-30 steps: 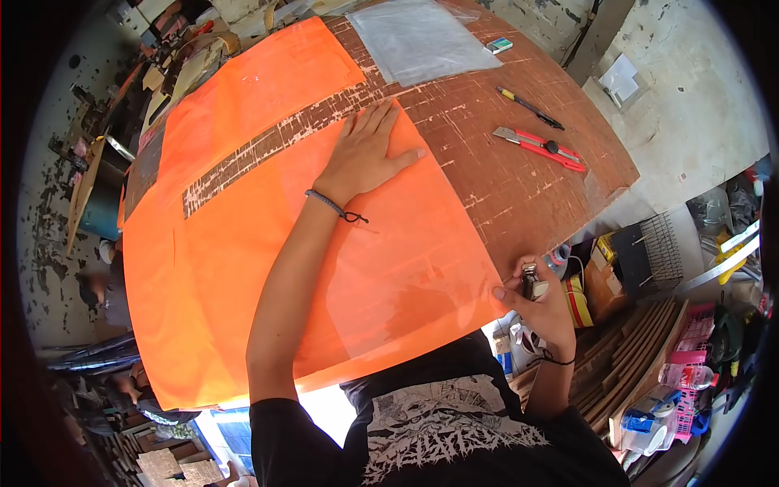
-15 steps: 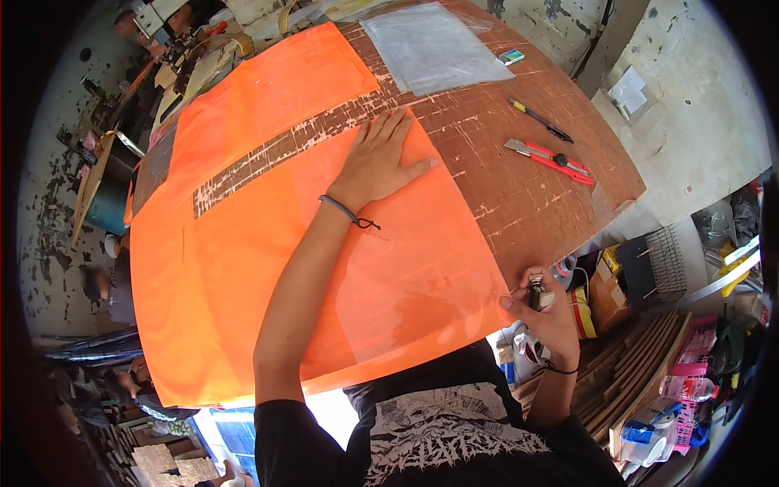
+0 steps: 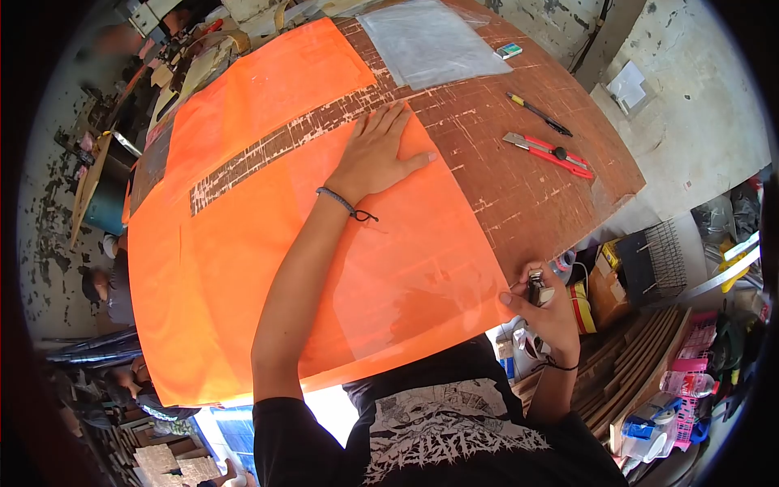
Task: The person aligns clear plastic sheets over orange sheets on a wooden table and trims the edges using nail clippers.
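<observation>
A large orange sheet (image 3: 219,292) with clear plastic over its right part covers the near side of the brown board. My left hand (image 3: 377,158) lies flat on it near its far right corner, fingers stretched out and thumb apart. At the sheet's near right corner, my right hand (image 3: 548,312) is closed around a small silver stapler-like tool (image 3: 535,284), mostly hidden by the fingers. The right thumb rests at the sheet's edge. Beyond the left hand, another orange piece (image 3: 268,81) lies on the board, joined to the near one at the left.
On the brown board (image 3: 487,178) lie a red box cutter (image 3: 548,154), a pen (image 3: 540,114), a small green-white box (image 3: 510,51) and clear plastic sheets (image 3: 430,45). Wooden strips (image 3: 625,373) and a plastic bottle (image 3: 688,384) are below right. Another person (image 3: 120,284) is at the left.
Both hands keep their places on the orange sheet. The view has shifted very slightly; nothing else visibly differs.
</observation>
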Demonstrator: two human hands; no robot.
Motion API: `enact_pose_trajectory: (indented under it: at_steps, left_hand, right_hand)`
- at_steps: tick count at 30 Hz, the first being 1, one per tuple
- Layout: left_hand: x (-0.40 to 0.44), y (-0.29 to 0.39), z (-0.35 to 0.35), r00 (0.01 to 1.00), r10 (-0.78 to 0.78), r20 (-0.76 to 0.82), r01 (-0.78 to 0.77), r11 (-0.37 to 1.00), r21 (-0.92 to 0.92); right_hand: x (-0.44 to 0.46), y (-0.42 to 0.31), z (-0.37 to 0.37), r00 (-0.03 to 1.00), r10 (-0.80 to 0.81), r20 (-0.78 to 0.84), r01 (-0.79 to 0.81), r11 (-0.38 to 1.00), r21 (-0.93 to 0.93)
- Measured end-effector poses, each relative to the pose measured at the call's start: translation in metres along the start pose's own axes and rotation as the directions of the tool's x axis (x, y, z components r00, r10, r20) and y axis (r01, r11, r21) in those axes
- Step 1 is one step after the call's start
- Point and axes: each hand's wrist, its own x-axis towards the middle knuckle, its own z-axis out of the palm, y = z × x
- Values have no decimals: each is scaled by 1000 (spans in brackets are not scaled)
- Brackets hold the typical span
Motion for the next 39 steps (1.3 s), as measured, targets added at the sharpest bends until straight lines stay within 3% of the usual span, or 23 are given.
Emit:
enact_pose_trajectory:
  at_steps: [37, 39]
  left_hand:
    - [2, -5, 7, 1000, 8, -22, -8, 1000, 12]
    - [2, -5, 8, 999, 24, -39, -22, 999, 45]
  right_hand:
    - [-2, 2, 2, 1000, 6, -13, -6, 1000, -8]
    - [-3, 5, 4, 998, -48, -41, 46, 998, -38]
